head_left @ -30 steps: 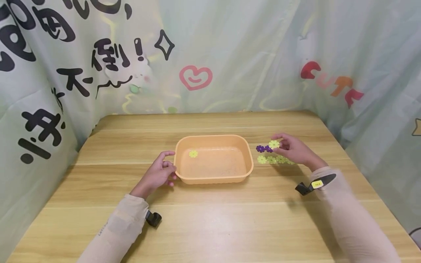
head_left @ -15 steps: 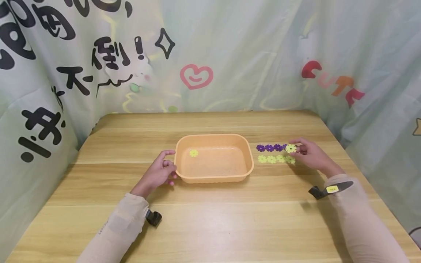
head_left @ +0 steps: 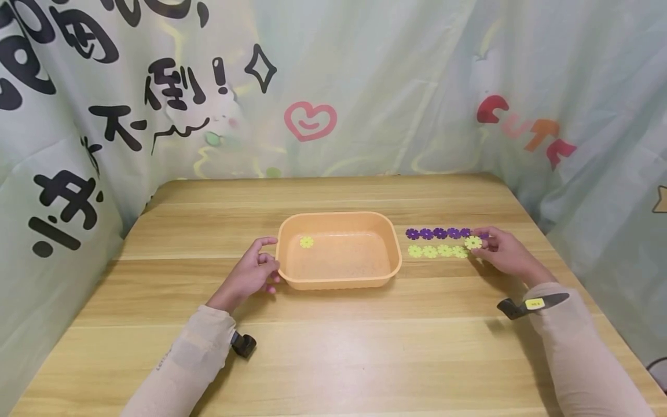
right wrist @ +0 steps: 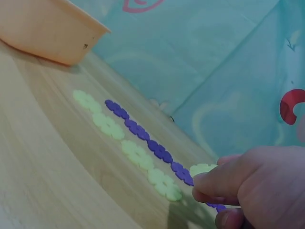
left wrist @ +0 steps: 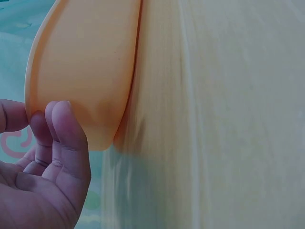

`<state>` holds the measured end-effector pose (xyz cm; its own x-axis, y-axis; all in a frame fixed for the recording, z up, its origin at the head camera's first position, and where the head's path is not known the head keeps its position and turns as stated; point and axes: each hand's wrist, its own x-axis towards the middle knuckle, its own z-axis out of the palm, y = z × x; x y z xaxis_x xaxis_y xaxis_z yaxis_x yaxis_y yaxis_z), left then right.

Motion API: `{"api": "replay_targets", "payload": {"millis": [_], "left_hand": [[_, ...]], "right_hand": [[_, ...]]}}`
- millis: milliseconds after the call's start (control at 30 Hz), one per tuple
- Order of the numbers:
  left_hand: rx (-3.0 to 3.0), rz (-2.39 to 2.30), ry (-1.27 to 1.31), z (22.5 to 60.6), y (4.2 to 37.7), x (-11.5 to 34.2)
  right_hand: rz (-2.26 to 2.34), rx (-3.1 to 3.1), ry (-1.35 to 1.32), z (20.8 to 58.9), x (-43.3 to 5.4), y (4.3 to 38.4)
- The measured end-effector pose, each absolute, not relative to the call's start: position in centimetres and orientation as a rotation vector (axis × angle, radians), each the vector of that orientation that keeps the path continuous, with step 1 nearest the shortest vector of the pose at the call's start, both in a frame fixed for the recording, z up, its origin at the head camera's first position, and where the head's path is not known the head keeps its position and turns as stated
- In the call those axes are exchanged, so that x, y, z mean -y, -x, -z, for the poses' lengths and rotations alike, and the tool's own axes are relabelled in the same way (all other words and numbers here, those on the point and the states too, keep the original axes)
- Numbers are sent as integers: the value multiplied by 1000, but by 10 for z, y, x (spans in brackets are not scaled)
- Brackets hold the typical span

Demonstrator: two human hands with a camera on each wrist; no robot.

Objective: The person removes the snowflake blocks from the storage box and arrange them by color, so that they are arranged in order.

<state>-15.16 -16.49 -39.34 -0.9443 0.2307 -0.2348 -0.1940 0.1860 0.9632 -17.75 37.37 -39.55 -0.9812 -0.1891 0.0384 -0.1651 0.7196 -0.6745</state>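
Note:
My right hand (head_left: 508,253) pinches a yellow flower-shaped disc (head_left: 472,242) between thumb and fingers. It holds the disc by the right end of two rows of similar flat discs. The back row is purple discs (head_left: 440,233), its right end partly hidden by the hand and the held disc. In front lies a row of yellow discs (head_left: 429,252). My left hand (head_left: 252,271) holds the left end of an orange tray (head_left: 339,284), fingers and thumb at its rim. In the left wrist view, the fingers (left wrist: 69,138) curl against the tray's end.
One yellow disc (head_left: 307,242) lies inside the tray, toward its left. All of this rests on a wooden table (head_left: 333,347). A printed curtain (head_left: 385,98) hangs behind the table and along both sides.
My right hand has moved rightward along the rows with the yellow disc, then slightly toward the front. More purple discs are uncovered. The left hand and tray have stayed put.

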Motion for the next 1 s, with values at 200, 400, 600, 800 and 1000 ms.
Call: {"api": "replay_targets", "payload": {"millis": [200, 400, 600, 800, 1000], "left_hand": [[-2139, -1822, -36, 393, 152, 165], [-2135, -1825, -33, 393, 151, 165], [-2137, -1825, -31, 392, 151, 164], [-2139, -1826, -30, 392, 151, 164], [-2150, -1818, -34, 392, 150, 164]], "right_hand": [[981, -2952, 328, 399, -377, 177], [884, -2967, 293, 402, -379, 176], [811, -2975, 294, 403, -380, 177], [731, -2990, 321, 402, -379, 178], [685, -2983, 311, 401, -378, 179]]}}
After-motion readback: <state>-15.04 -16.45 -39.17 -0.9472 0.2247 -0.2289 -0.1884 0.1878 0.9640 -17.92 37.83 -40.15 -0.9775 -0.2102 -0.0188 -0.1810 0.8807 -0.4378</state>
